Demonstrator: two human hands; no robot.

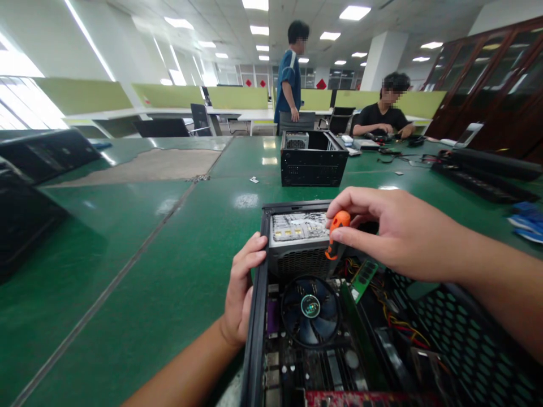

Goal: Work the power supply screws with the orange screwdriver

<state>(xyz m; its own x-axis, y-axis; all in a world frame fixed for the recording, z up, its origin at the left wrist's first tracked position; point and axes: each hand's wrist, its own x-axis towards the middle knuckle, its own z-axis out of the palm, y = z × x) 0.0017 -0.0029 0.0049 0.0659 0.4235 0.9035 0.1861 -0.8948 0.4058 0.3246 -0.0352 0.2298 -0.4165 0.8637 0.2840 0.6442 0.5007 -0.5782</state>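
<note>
The computer case (257, 308) stands with its open side up on the green worktop (186, 254), toward the near edge, which is out of sight. In the head view, the right hand (392, 229) pinches an orange-and-black screwdriver (339, 229) between thumb and fingers beside the power supply (303, 260); no shaft can be made out. The left hand (240, 294) lies against the case's left rim, fingers bent; whether it grips, I cannot tell. The step in hand appears to be tool work around the power supply, which calls for a braced case and a steady handle above the fan (310, 305). Toward the worktop's far edge sits a second case (314, 167); a seated person (384, 116) works near its far right corner. Behind, a standing person (289, 85) and green partitions (169, 96) fill the office.
</note>
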